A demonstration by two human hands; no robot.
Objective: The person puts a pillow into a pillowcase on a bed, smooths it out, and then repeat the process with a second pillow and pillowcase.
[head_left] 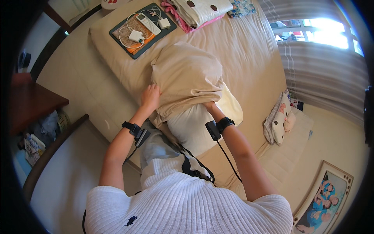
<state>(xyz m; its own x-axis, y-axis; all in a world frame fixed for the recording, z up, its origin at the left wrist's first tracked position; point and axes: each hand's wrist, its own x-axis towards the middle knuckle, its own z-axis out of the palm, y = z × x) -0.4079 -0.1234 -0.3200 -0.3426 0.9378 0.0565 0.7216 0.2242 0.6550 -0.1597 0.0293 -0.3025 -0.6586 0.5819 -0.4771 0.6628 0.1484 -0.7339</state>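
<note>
The bed [253, 54] spreads beneath the left hand [151, 96] and right hand [210, 105]. A bunched beige cover [187, 72] lies between and beyond them, partly over a white pillow [189, 128] just nearer the body. Farther beyond the left hand sits a tray [154, 41]. The left hand grasps the cover's edge; the right's fingers are hidden beneath it, their grip untellable.

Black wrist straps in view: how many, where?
2: left wrist strap, behind the left hand gripping beige cloth; right wrist strap, behind the partly covered right hand.
</note>
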